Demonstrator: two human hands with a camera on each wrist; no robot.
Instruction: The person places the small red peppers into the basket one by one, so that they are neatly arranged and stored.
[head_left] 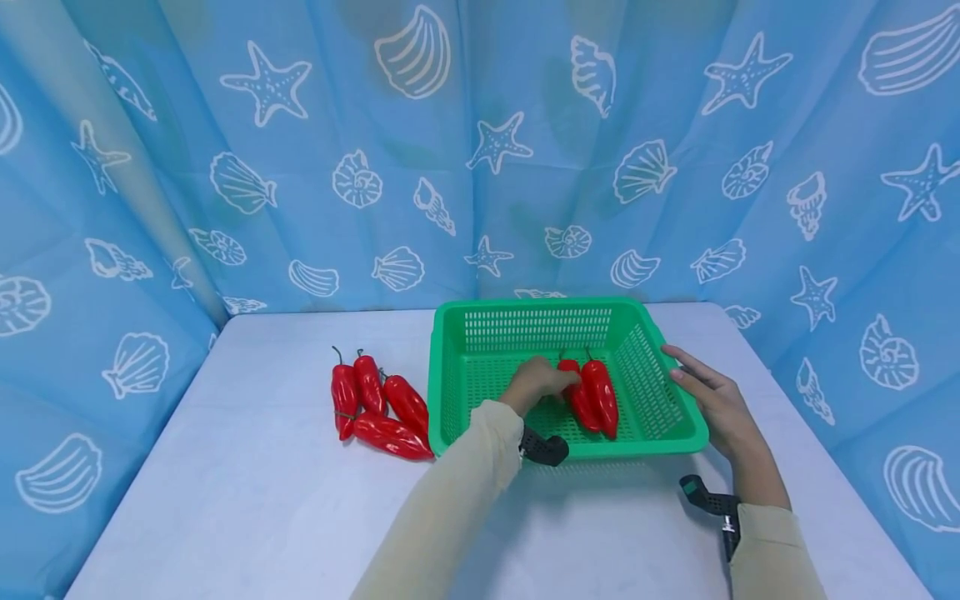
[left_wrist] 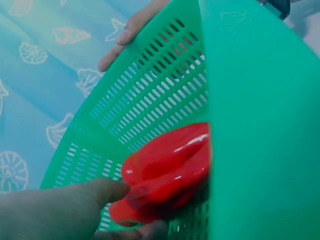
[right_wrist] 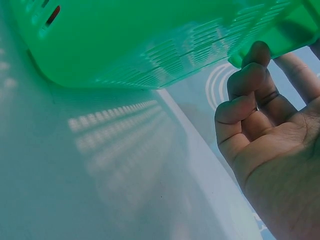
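Observation:
A green basket point(head_left: 525, 450) with slotted walls stands on the white table. Two glossy red peppers lie side by side inside it. My left hand point(head_left: 536, 383) reaches in over the near left side and pinches the left red pepper point(head_left: 587, 412) between thumb and fingers; the left wrist view shows this grip point(left_wrist: 112, 192) at the pepper's end. Right beside it is the other red pepper point(head_left: 602, 396). At the basket's right rim, my right hand point(head_left: 716, 404) holds the edge, its fingers point(right_wrist: 250, 80) curled by the rim in the right wrist view.
Several more red peppers point(head_left: 393, 435) lie in a group on the table point(head_left: 247, 467), just left of the basket. A blue curtain point(head_left: 480, 217) with white shells and starfish hangs behind and along both sides. Black cameras point(head_left: 543, 446) are strapped to both wrists.

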